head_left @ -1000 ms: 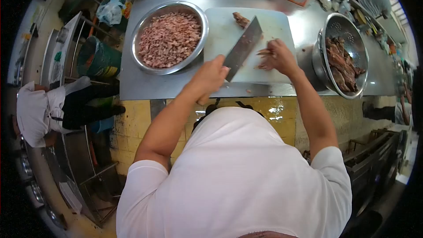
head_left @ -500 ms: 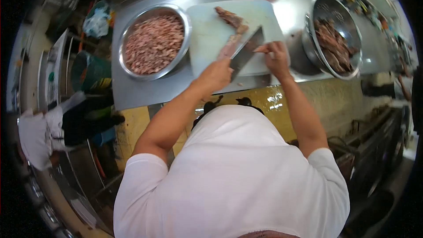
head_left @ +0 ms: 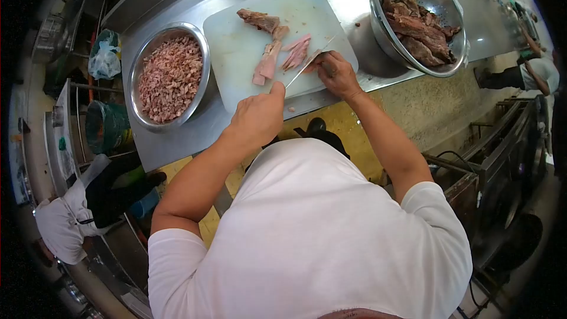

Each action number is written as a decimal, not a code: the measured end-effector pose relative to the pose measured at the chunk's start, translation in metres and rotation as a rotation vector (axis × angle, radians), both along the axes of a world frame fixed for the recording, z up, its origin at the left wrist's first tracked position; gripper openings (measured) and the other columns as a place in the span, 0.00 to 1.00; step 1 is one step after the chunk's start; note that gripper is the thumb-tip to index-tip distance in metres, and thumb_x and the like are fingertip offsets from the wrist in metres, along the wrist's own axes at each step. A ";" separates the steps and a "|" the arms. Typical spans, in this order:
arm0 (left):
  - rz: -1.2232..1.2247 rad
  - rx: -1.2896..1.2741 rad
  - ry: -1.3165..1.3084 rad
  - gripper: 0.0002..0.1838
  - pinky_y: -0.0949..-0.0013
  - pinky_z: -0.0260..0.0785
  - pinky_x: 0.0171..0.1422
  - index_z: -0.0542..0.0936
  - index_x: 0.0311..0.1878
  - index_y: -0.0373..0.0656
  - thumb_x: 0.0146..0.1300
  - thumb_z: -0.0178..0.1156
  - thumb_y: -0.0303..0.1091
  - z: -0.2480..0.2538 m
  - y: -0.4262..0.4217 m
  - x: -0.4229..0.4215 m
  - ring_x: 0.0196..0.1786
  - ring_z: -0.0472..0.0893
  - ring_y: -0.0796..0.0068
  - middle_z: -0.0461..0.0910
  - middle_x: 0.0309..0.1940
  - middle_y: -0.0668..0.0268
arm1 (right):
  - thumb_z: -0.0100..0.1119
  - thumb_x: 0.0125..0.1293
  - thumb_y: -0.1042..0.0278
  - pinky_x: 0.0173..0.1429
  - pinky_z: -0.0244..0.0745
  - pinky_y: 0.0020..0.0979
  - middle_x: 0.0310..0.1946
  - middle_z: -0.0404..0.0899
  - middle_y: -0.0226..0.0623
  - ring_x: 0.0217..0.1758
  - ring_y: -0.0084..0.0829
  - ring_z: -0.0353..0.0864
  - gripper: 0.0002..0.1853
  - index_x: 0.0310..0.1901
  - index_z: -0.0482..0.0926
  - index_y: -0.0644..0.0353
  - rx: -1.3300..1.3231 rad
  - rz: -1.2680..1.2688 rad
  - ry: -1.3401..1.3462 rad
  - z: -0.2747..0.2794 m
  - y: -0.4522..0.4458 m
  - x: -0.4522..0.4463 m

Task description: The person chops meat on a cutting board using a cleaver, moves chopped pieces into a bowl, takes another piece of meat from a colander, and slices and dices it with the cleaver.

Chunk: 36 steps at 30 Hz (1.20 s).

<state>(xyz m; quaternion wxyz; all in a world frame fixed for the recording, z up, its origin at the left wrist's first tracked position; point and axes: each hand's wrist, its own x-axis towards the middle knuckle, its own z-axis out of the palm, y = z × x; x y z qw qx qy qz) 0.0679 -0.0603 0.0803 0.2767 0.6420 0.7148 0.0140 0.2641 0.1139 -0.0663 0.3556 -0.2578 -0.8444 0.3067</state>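
My left hand (head_left: 260, 115) is closed around the handle of a cleaver (head_left: 303, 70), whose blade is seen nearly edge-on and points up and to the right. At the blade's far side, my right hand (head_left: 338, 75) has its fingers closed on a small piece of meat (head_left: 313, 67), partly hidden by the blade and fingers. Beneath both hands lies a white cutting board (head_left: 227, 41). Several cut strips of pink meat (head_left: 296, 51) rest beside the blade. Left of them is a longer chunk of cooked meat (head_left: 269, 62), browned at its upper end.
A steel bowl (head_left: 205, 62) of chopped meat stands left of the board. On the right, a steel colander (head_left: 378, 26) holds large browned meat pieces. Both stand on a steel table (head_left: 150, 152). Other people are at the far left (head_left: 62, 224) and far right (head_left: 540, 74).
The view has shifted. The cleaver has turned from showing its broad side to nearly edge-on. Cut strips now show on the board, and my right hand has come closer to the blade.
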 end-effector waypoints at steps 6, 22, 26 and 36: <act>0.032 0.047 -0.060 0.13 0.34 0.73 0.52 0.67 0.52 0.35 0.66 0.53 0.23 -0.039 0.035 0.006 0.44 0.84 0.30 0.83 0.38 0.36 | 0.66 0.62 0.76 0.52 0.79 0.45 0.39 0.81 0.44 0.46 0.52 0.83 0.07 0.41 0.81 0.60 0.006 -0.042 -0.029 -0.006 0.005 -0.002; -0.027 0.093 0.024 0.16 0.35 0.74 0.52 0.67 0.56 0.35 0.66 0.54 0.23 -0.036 0.042 0.007 0.45 0.84 0.30 0.83 0.41 0.35 | 0.66 0.60 0.81 0.50 0.81 0.42 0.38 0.84 0.43 0.44 0.48 0.85 0.09 0.40 0.85 0.57 -0.027 -0.060 0.015 0.004 -0.005 0.002; -0.024 0.097 -0.034 0.12 0.35 0.73 0.51 0.68 0.54 0.35 0.69 0.53 0.25 -0.015 0.025 0.001 0.44 0.83 0.29 0.83 0.40 0.36 | 0.66 0.60 0.80 0.49 0.80 0.43 0.38 0.84 0.43 0.43 0.48 0.85 0.08 0.39 0.85 0.57 -0.043 -0.107 0.029 -0.002 -0.006 0.002; 0.101 0.181 -0.215 0.11 0.38 0.72 0.50 0.69 0.49 0.33 0.76 0.54 0.33 -0.040 0.030 -0.010 0.45 0.83 0.31 0.82 0.36 0.36 | 0.67 0.60 0.79 0.50 0.81 0.44 0.38 0.81 0.43 0.44 0.49 0.85 0.09 0.42 0.83 0.59 -0.048 -0.025 -0.091 0.009 0.007 0.001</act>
